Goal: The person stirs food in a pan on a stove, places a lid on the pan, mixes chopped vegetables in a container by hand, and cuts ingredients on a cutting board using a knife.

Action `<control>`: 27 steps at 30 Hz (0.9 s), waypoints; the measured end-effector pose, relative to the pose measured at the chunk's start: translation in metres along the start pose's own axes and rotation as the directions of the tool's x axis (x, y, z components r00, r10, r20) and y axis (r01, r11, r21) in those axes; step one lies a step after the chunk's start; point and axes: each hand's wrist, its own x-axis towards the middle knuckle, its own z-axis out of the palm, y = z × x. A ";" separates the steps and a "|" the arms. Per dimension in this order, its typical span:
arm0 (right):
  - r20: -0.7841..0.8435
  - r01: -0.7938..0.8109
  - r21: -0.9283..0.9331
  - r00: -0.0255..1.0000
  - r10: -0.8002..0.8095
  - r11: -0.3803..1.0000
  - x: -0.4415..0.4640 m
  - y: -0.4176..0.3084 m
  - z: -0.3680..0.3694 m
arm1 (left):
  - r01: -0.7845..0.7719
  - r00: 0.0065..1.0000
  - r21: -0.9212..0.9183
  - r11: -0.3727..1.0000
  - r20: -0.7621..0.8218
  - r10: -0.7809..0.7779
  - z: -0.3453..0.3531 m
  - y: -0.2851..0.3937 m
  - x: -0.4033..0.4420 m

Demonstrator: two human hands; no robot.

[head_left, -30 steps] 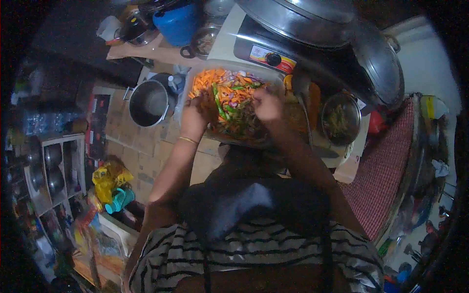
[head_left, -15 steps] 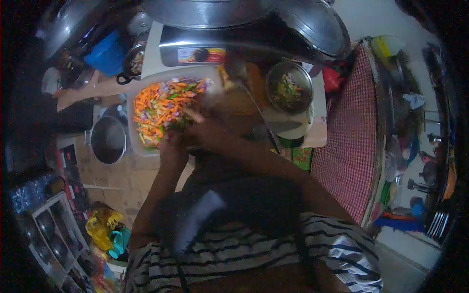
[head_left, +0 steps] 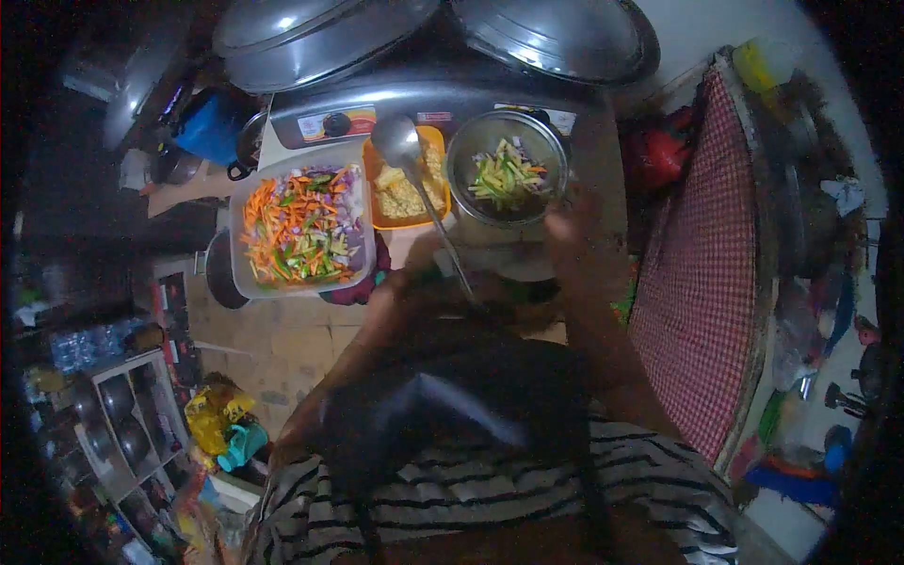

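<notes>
A clear rectangular plastic tub holds cut carrot strips, purple onion pieces and green vegetable pieces. Beside it, an orange container carries a pale yellow, lumpy food, and a large metal spoon lies across it. Farther right is a metal bowl with green vegetable strips and a few orange ones. My left hand is below the orange container, close to the spoon's handle; its fingers are dim and indistinct. Near the bowl's lower right rim, my right hand is smeared by motion, and its grip is unclear.
A gas stove with large metal lids or pans stands at the back. A red checked cloth hangs on the right. At the left are a dark pot, a blue container and a rack.
My hands have left the vegetable tub and moved right, the right one to the metal bowl. The view has shifted, and the orange container and spoon now show plainly.
</notes>
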 end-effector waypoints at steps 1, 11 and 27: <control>0.044 -0.157 0.220 0.988 0.151 0.963 0.002 0.025 0.016 | 0.059 0.998 -0.129 0.990 -0.017 -0.062 0.021 -0.013 0.002; -0.039 0.319 0.034 0.947 -0.318 0.947 0.028 -0.024 -0.012 | 0.081 0.996 0.022 0.996 0.031 -0.082 0.087 0.029 0.012; 0.437 0.595 -0.510 0.801 -0.409 0.621 0.075 -0.060 -0.005 | 0.401 0.878 0.111 0.909 -0.331 -0.347 0.019 0.086 -0.046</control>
